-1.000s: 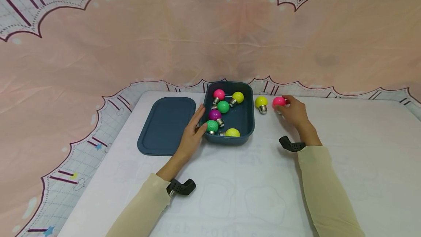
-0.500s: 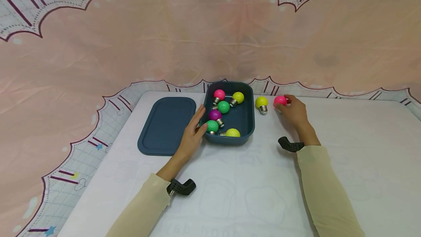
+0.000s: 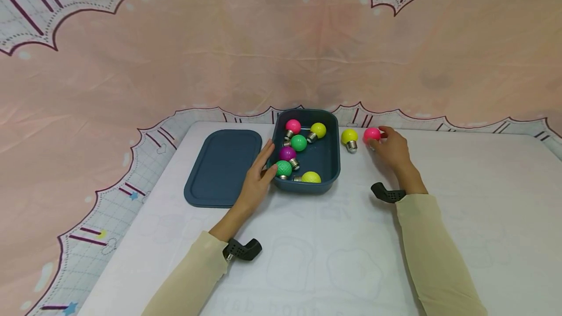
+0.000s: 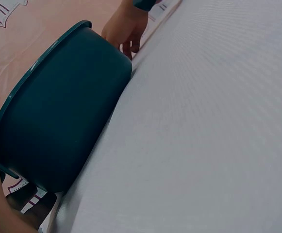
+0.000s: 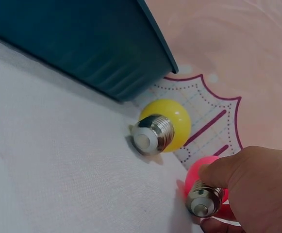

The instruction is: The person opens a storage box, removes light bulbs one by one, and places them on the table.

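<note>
Right hand [image 3: 393, 151] pinches pink bulb [image 3: 371, 134]; loose yellow bulb [image 3: 349, 138] lies between it and dark blue box [image 3: 303, 187], metal base toward the person; left hand [image 3: 253, 179] rests against box's left side, fingers extended; box contents, six: second pink bulb [image 3: 292, 126], purple bulb [image 3: 287, 153], two green bulbs [image 3: 299, 143], two boxed yellow bulbs [image 3: 318, 130]; flat lid [image 3: 223, 167] left of box, partly behind left hand; all on white table [image 3: 325, 238]; peach patterned cloth [image 3: 281, 52] behind.

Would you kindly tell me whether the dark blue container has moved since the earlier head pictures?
No: judged against the dark blue lid lying to its left, the dark blue container shows no visible shift in any direction.
</note>
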Available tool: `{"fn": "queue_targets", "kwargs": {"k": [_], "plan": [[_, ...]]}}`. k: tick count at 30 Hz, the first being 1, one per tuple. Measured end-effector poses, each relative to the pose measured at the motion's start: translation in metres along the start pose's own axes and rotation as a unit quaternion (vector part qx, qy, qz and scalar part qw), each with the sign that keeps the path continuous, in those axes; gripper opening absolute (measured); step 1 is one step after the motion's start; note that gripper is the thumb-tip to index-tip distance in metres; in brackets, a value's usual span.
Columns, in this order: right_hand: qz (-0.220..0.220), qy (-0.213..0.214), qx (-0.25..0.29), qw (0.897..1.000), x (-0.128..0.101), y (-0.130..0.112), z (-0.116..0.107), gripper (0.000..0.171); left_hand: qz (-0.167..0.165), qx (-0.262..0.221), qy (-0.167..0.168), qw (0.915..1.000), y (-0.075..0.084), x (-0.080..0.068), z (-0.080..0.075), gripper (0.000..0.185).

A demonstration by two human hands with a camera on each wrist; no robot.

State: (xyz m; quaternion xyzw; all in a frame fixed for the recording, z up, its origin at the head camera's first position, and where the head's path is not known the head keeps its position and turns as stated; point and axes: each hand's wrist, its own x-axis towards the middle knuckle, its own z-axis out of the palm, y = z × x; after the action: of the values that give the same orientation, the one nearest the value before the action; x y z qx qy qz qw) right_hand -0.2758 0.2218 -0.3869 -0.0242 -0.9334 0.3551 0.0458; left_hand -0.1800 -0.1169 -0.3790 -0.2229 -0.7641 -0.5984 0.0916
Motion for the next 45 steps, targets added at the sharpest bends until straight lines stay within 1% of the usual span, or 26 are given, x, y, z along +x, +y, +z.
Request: {"fn": "queue_targets", "kwargs": {"k": [8,10,12,15,17,20,25,29,33,37,39,45], "plan": [[-0.011,-0.012,-0.014,1.0,0.001,0.0,0.0,0.062,0.001,0.0,0.003,1.0,-0.001,0.0,0.0,0.049],[-0.015,-0.013,-0.018,1.0,0.002,0.0,0.0,0.062,0.005,0.001,0.005,1.0,-0.011,0.001,0.001,0.05],[-0.019,-0.015,-0.019,1.0,0.001,0.0,0.0,0.062,0.002,-0.001,0.005,1.0,-0.011,0.0,0.0,0.05],[-0.023,-0.015,-0.015,1.0,0.001,0.0,0.001,0.062,0.003,-0.001,0.004,1.0,-0.011,0.0,0.0,0.05],[-0.022,-0.013,-0.012,1.0,0.001,0.0,0.001,0.062,-0.004,-0.004,0.001,1.0,0.0,-0.001,0.0,0.05],[-0.016,-0.006,-0.008,1.0,0.001,-0.002,0.003,0.063,-0.003,-0.001,0.001,1.0,0.001,-0.001,0.0,0.05],[-0.009,0.002,-0.017,1.0,0.0,-0.003,0.003,0.062,-0.005,0.005,0.001,1.0,0.003,-0.002,0.0,0.049],[-0.009,-0.002,-0.024,1.0,-0.001,-0.004,0.003,0.064,-0.005,0.01,0.001,0.9999,0.004,-0.001,0.0,0.049],[-0.008,-0.006,-0.029,1.0,-0.001,-0.004,0.003,0.065,-0.006,0.002,0.001,1.0,0.003,-0.001,0.0,0.05],[-0.008,-0.009,-0.033,0.999,0.0,-0.005,0.004,0.066,-0.012,0.008,0.0,0.9999,0.002,-0.001,-0.001,0.05],[-0.006,-0.011,-0.037,0.999,0.0,-0.006,0.004,0.067,-0.012,0.008,0.001,0.9999,0.0,-0.001,-0.001,0.05],[0.0,-0.013,-0.043,0.999,-0.001,-0.008,0.003,0.068,0.001,-0.014,0.003,0.9999,-0.027,0.003,-0.001,0.051]]}}
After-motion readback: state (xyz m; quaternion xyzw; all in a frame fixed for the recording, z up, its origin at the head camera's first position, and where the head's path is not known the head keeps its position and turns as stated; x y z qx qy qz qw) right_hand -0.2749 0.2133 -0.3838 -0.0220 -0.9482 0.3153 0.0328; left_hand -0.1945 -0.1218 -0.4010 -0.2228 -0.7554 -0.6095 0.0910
